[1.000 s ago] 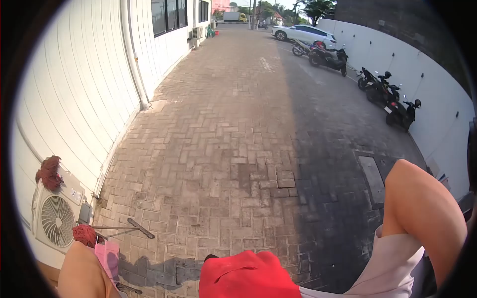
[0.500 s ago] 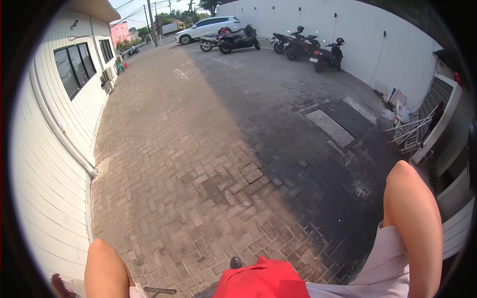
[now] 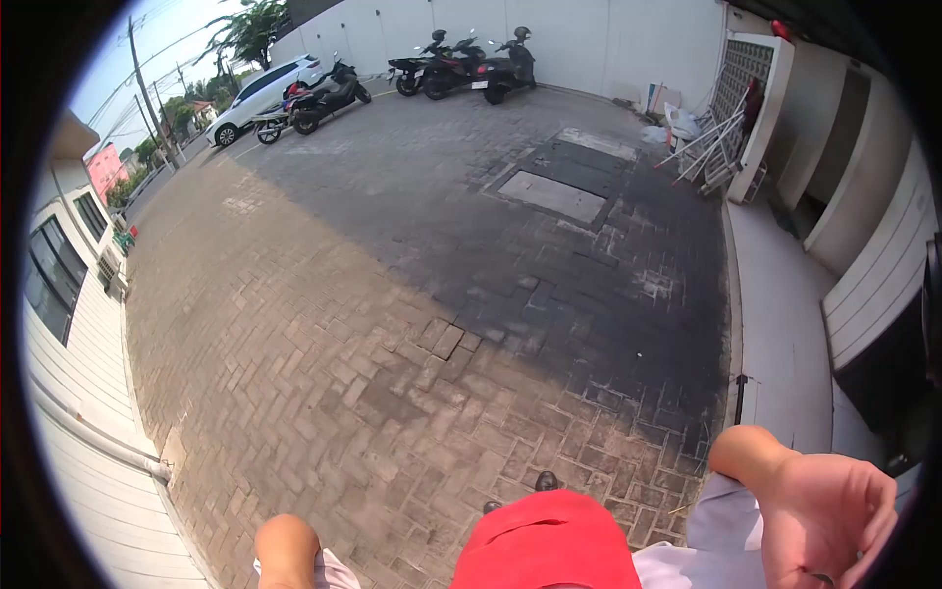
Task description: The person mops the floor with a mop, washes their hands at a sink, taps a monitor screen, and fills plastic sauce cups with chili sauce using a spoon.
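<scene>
Right hand (image 3: 829,515), wide paving (image 3: 294,324) between walls (image 3: 608,49)

Thin dark rod (image 3: 741,398) | beside pale ledge (image 3: 782,329) | lower end hidden

The right hand (image 3: 824,515) has come into view at the lower right; the white car (image 3: 257,98) has shifted to the upper left, the scooters (image 3: 507,71) to the top centre, and a second black shoe (image 3: 492,508) shows.

One white car (image 3: 257,99), apparently five motorbikes (image 3: 508,75), two dark shoes (image 3: 547,481), one hand (image 3: 824,515)
</scene>
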{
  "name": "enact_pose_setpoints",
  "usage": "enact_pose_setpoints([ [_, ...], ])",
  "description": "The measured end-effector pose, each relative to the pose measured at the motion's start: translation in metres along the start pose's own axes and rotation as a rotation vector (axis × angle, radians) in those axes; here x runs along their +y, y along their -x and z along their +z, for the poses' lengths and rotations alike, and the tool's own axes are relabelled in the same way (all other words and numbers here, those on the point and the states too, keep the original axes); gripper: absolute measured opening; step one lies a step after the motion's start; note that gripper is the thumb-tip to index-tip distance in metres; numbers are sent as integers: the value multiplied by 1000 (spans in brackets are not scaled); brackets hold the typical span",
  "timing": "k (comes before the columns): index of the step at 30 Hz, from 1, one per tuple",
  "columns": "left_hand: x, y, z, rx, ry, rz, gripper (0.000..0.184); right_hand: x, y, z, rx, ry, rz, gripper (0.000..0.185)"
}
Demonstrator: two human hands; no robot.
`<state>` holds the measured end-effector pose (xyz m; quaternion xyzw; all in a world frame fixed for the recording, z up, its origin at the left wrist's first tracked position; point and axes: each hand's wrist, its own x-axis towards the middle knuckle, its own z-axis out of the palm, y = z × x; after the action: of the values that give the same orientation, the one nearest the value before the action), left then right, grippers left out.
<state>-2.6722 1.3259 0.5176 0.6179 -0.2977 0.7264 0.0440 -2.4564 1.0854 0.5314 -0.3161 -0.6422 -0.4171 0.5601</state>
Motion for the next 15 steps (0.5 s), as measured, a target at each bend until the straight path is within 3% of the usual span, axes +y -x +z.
enact_pose_setpoints([
  [2, 12, 83, -12, -150, 90, -447, 19, 6, 62, -23, -79, -50, 588, 27],
  [3, 13, 107, 11, -442, 74, -804, 23, 13, 109, -45, -385, -54, 988, 34],
  [4, 14, 130, 35, -815, -24, -1102, 29, 3, 164, -69, -671, 16, 1233, 42],
  [5, 28, 196, 28, -1079, 102, -1259, 40, -23, 221, -93, -951, 79, 1485, 51],
  [6, 52, 245, 17, -1357, 331, -1201, 41, -61, 270, -126, -1307, 139, 1654, 56],
  [7, 69, 278, 18, -1622, 558, -1110, 42, -105, 315, -162, -1625, 159, 1662, 63],
  [9, 101, 301, 50, -1718, 743, -1104, 42, -199, 374, -226, -1736, -20, 2165, 76],
  [10, 116, 303, 68, -1769, 829, -1100, 42, -257, 405, -257, -1794, -215, 2168, 72],
  [12, 130, 292, 123, -1710, 976, -982, 41, -329, 431, -289, -1517, -251, 2558, 69],
  [14, 148, 280, 196, -1663, 1093, -773, 39, -375, 450, -300, -951, -46, 2862, 66],
  [15, 161, 271, 237, -1648, 1137, -627, 38, -393, 455, -297, -666, 57, 2912, 65],
])
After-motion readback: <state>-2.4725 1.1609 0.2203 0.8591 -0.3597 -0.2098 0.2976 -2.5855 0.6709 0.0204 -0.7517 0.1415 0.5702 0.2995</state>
